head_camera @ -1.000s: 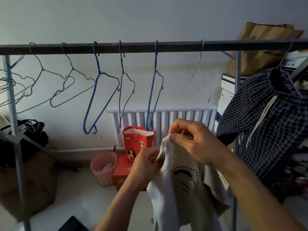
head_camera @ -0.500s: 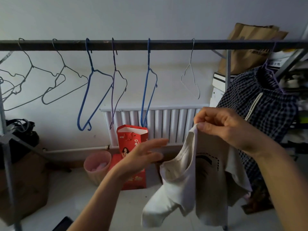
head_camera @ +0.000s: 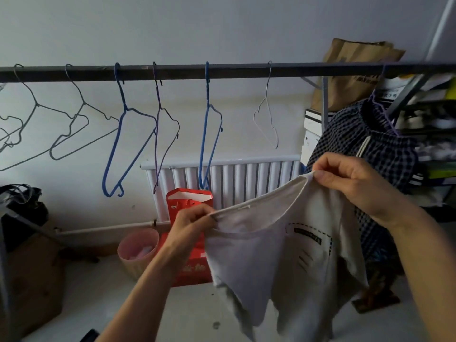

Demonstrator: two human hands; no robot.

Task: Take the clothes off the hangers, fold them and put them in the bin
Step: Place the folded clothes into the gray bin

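Observation:
A white T-shirt (head_camera: 276,257) with a black dashed print hangs spread in the air between my hands. My left hand (head_camera: 195,218) pinches its left shoulder edge, and my right hand (head_camera: 355,178) pinches the right shoulder, held higher. The neckline stretches between them. A dark checked garment (head_camera: 380,149) with a white drawstring hangs on a purple hanger (head_camera: 385,114) at the right end of the dark rail (head_camera: 187,70). Several bare wire hangers, grey, blue (head_camera: 209,127) and white (head_camera: 267,119), hang along the rail. A pink bin (head_camera: 134,253) stands on the floor below.
A red paper bag (head_camera: 187,206) stands on a red box by the white radiator (head_camera: 237,176). Cardboard boxes (head_camera: 32,280) and a black bag sit at the left. Cluttered shelves (head_camera: 434,134) and a brown paper bag (head_camera: 355,70) fill the right. The rack's upright (head_camera: 325,99) stands behind the shirt.
My left hand, which had let go and hung open, now pinches the shirt's left shoulder. The shirt has been pulled apart and spread wide between both hands.

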